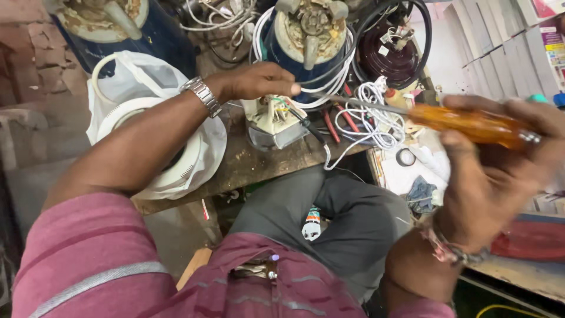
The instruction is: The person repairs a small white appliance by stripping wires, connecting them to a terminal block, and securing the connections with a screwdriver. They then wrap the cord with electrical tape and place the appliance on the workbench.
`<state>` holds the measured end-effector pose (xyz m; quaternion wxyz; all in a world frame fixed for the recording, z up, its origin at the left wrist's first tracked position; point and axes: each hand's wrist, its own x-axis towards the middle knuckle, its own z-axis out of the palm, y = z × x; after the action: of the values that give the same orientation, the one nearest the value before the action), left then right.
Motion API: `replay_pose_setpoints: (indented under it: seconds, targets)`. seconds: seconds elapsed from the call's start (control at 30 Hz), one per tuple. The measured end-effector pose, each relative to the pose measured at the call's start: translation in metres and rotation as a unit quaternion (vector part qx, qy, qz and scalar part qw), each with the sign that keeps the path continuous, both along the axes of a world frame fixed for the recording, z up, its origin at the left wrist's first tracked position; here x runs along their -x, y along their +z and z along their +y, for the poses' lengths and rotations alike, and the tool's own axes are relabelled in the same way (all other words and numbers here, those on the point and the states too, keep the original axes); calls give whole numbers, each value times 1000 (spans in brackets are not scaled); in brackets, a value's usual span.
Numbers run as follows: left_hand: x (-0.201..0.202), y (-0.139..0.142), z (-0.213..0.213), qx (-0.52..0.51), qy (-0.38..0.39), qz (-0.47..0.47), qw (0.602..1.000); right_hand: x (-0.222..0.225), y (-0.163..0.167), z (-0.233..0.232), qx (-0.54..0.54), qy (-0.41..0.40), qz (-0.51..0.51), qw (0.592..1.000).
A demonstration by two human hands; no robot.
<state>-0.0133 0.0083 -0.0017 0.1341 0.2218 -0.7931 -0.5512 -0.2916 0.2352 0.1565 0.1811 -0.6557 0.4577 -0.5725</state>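
A pink-and-yellow printed sign (553, 47) hangs at the far right on the grey panels, and a small white tube with a red and blue label (312, 225) lies in my lap below the bench edge.

My right hand (494, 171) is closed around the amber handle of a screwdriver (471, 125). Its long axis runs nearly level across the view, the steel shaft pointing left and slightly up, toward my left hand (253, 81). That hand is curled, fingertips pinched at the shaft's tip, just above a small white part (273, 121) with wires.

The bench (253, 165) is crowded: white cables (371, 118), a white ring (176, 159) at its left edge, blue motor housings (306, 41) behind. Open room lies only toward me, over my knees.
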Motion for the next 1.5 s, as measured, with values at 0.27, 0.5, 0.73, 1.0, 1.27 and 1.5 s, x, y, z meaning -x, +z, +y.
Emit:
replay_pose_setpoints:
  seconds: [0.27, 0.5, 0.73, 1.0, 1.27, 1.5]
  targets:
    - [5, -17, -9, -18, 11, -4, 1000, 59, -110, -50, -3, -137, 114, 984]
    - [4, -11, -9, -20, 19, -29, 999, 68, -226, -105, -187, -146, 197, 951]
    - [8, -8, -11, -4, 23, -46, 999, 46, -246, -130, -19, -121, 398, 909]
    - [12, -20, -16, 9, 46, -81, 996, -22, -142, -65, -145, 60, 249, 956]
    - [10, -19, -17, -9, 41, -85, 995, -29, -122, -58, -183, 50, 202, 961]
    - [9, -19, -15, -26, 31, -64, 997, -23, -127, -60, -148, 51, 233, 960]
